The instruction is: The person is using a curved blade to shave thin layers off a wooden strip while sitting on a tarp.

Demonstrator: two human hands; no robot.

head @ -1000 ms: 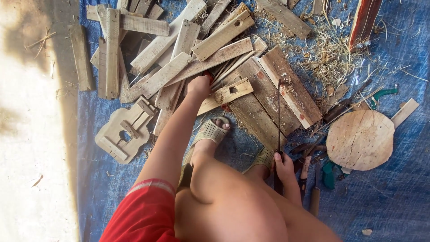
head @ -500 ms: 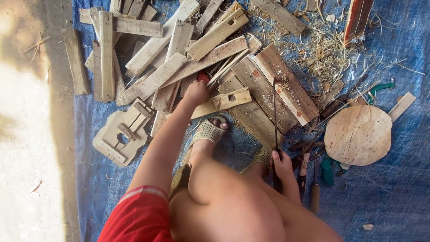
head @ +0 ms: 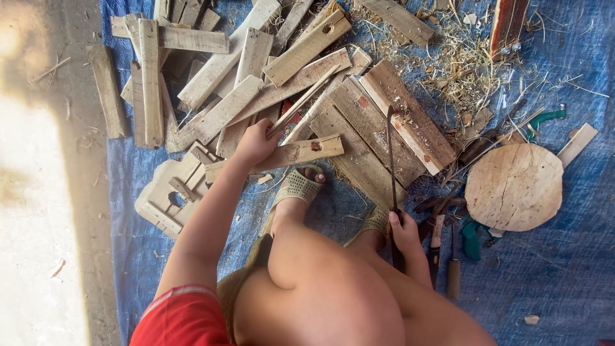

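My left hand (head: 255, 142) reaches forward into a heap of weathered wooden slats (head: 221, 77) and grips a short plank with a knot hole (head: 301, 152), which lies just ahead of my left sandalled foot (head: 296, 187). My right hand (head: 405, 232) rests beside my right knee, closed on the handle of a long dark curved blade (head: 391, 154) that points away from me over wider brown boards (head: 384, 122). My bare knees fill the lower middle of the view.
A blue tarp (head: 551, 269) covers the ground. A round wooden disc (head: 514, 187) lies at right, with hand tools (head: 448, 250) beside it. Wood shavings (head: 461, 61) litter the upper right. A pale cut-out wooden piece (head: 168, 195) lies left; bare concrete (head: 38, 192) beyond.
My left hand has drawn back toward me from the slat heap, taking the short plank with the knot hole along. The right hand with the blade has stayed put.
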